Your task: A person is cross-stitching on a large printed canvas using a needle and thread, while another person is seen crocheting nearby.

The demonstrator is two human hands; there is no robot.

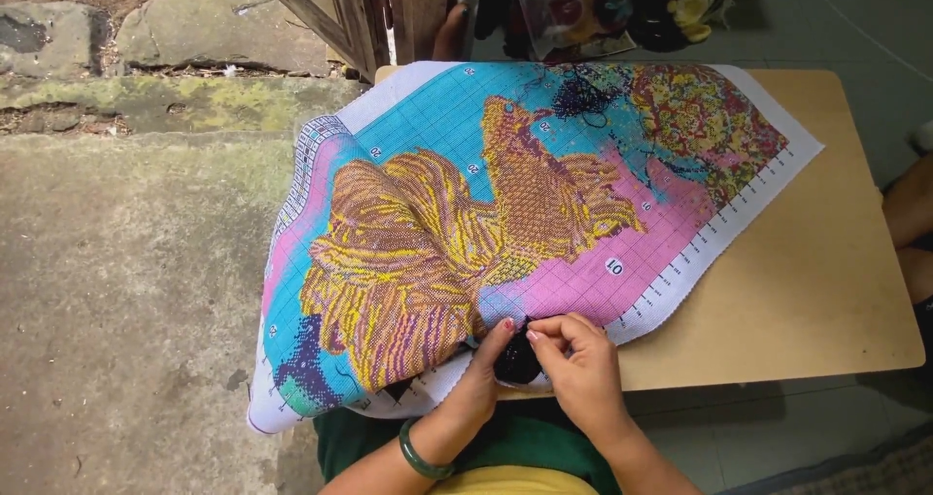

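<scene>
At nine o'clock lies the rough concrete floor, with mossy stone blocks up at eleven. Next comes my cross-stitch canvas, spread over the tabletop and drooping off its near-left edge toward seven o'clock; it shows golden fish on turquoise and pink, with a flowered patch at one o'clock and a tangle of dark thread near twelve. At six o'clock my left hand, a green bangle on the wrist, reaches up to the canvas's near edge, fingertips touching the cloth. Just beside it, a bundle of black thread sits between both hands. My right hand has its fingers drawn narrow, pinching at that black thread against the canvas hem. At three o'clock the bare wood of the tabletop runs out, and a person's knee shows at the edge.
</scene>
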